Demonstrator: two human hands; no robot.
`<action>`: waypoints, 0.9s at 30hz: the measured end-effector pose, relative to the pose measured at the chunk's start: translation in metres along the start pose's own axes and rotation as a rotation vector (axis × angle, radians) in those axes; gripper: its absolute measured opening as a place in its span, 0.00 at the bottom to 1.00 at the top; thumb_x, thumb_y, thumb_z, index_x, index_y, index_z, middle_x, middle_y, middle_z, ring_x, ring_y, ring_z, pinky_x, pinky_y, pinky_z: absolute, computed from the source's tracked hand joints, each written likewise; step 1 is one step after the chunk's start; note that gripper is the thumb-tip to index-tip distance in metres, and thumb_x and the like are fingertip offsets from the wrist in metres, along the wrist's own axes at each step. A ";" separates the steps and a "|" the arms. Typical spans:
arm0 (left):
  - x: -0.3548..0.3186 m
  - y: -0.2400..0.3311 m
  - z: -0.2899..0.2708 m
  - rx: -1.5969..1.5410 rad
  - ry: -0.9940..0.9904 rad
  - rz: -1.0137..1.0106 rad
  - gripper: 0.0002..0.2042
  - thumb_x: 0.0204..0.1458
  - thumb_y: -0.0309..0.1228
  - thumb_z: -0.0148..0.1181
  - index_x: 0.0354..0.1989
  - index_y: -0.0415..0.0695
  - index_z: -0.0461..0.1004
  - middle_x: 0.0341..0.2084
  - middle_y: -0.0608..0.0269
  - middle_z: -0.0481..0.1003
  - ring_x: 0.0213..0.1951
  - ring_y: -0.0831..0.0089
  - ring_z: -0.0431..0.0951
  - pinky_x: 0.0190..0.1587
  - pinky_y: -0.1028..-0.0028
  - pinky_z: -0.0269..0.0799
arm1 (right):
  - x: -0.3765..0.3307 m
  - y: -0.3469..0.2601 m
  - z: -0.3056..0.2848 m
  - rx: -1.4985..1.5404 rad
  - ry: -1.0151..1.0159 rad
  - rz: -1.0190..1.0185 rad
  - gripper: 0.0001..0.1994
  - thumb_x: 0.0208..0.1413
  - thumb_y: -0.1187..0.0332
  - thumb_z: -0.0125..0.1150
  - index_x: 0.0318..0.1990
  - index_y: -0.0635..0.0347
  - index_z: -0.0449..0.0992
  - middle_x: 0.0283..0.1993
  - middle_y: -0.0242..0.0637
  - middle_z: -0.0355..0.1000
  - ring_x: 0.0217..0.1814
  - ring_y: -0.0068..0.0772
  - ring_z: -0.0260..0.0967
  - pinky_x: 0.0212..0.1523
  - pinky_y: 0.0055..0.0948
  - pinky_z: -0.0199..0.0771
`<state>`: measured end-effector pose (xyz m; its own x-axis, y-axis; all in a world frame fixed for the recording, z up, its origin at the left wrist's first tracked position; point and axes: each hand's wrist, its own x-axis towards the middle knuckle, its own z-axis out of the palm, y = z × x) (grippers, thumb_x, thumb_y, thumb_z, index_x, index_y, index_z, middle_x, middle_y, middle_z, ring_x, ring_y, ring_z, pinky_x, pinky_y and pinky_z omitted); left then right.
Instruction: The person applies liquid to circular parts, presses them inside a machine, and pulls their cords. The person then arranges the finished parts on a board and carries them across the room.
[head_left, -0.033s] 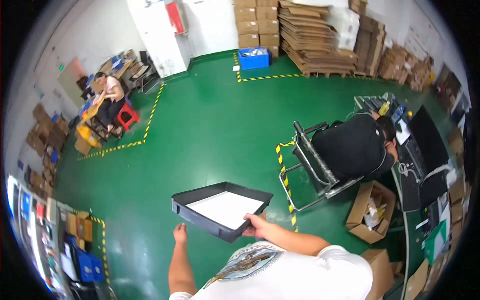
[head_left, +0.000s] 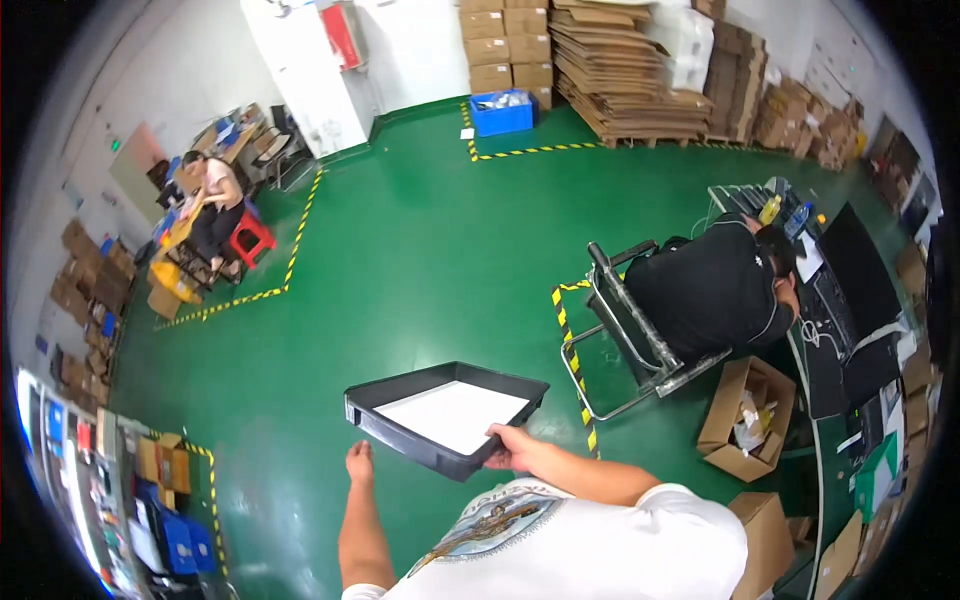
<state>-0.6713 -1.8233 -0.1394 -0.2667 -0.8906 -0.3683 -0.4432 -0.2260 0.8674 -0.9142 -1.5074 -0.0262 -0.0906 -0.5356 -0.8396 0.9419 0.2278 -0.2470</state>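
Observation:
A dark grey, shallow tray (head_left: 408, 447) with a white sheet (head_left: 455, 415) lying flat on its bottom is held out in front of my body. My right hand (head_left: 512, 448) grips its near right rim, thumb over the edge and fingers beneath. My left hand (head_left: 360, 462) hangs just below the tray's near left side, apart from it. Its fingers look curled in, with nothing visible in them.
On the right, a person in black (head_left: 695, 285) sits in a metal-framed chair (head_left: 640, 330) at a desk. An open cardboard box (head_left: 745, 420) stands behind the chair. Another person (head_left: 220, 205) sits far left. Yellow-black tape (head_left: 300, 225) marks the green floor (head_left: 430, 240).
The view has shifted slightly, and the surroundings sit a little differently in it. My left hand is slightly higher, nearer the tray's underside. My right hand keeps its grip.

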 end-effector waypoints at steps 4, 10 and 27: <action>0.030 0.063 0.058 -0.015 -0.023 -0.002 0.14 0.58 0.34 0.56 0.45 0.36 0.74 0.32 0.64 0.78 0.33 0.75 0.75 0.38 0.70 0.73 | 0.049 -0.085 0.021 0.138 -0.051 0.078 0.16 0.48 0.63 0.60 0.41 0.63 0.68 0.40 0.43 0.70 0.44 0.44 0.71 0.50 0.44 0.74; 0.016 -0.025 0.091 1.163 -0.358 0.433 0.14 0.57 0.41 0.51 0.42 0.44 0.75 0.30 0.60 0.78 0.29 0.64 0.76 0.35 0.65 0.73 | 0.113 -0.244 0.042 0.142 -0.064 0.059 0.16 0.52 0.51 0.54 0.37 0.53 0.71 0.37 0.42 0.72 0.40 0.44 0.72 0.42 0.42 0.75; 0.489 0.212 0.417 0.671 -0.558 1.381 0.17 0.57 0.41 0.48 0.44 0.42 0.74 0.31 0.56 0.78 0.32 0.58 0.77 0.35 0.63 0.73 | 0.190 -0.616 -0.053 0.769 0.139 -0.271 0.24 0.59 0.48 0.45 0.46 0.61 0.69 0.43 0.47 0.72 0.39 0.53 0.74 0.39 0.43 0.78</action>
<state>-1.2527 -2.1423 -0.2750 -0.9464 0.0193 0.3223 0.1494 0.9112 0.3839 -1.5287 -1.7068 -0.0591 -0.3379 -0.3750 -0.8632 0.8357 -0.5414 -0.0919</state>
